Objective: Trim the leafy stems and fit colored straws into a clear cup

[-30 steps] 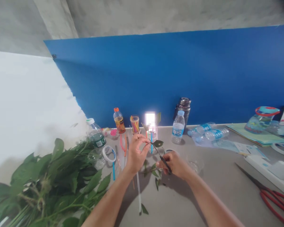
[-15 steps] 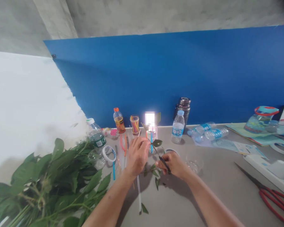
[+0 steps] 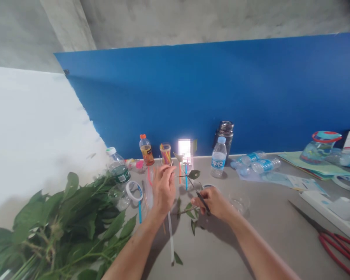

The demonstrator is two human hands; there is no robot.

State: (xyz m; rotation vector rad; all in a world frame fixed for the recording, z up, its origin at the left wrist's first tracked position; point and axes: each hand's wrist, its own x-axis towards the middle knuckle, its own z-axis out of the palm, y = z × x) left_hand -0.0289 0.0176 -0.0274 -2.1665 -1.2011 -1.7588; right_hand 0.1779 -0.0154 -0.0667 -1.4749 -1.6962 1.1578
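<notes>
My right hand [image 3: 211,201] is closed around a slim black pointed tool [image 3: 203,203], whose thin tip angles up and left. A green leaf [image 3: 194,174] with a thin stem lies across that tip; I cannot tell whether the tip grips it. My left hand [image 3: 165,190] is just left of the stem, its fingers curled together; whatever they hold, if anything, is hidden. Below and between the hands is a small leafy sprig [image 3: 189,212]. A blue stick [image 3: 186,177] and an orange stick [image 3: 180,173] stand upright behind the leaf. A white strip [image 3: 171,241] runs toward me.
Cut leafy branches [image 3: 61,225] cover the left side. At the back stand a juice bottle [image 3: 146,149], a cup of coloured sticks [image 3: 165,153], a water bottle [image 3: 218,157] and a dark flask [image 3: 226,134]. Red-handled scissors [image 3: 332,241] and a power strip [image 3: 329,214] lie right.
My left hand has drawn back to the left, away from the leaf, uncovering its stem and the orange stick. My right hand with the black tool has hardly moved.
</notes>
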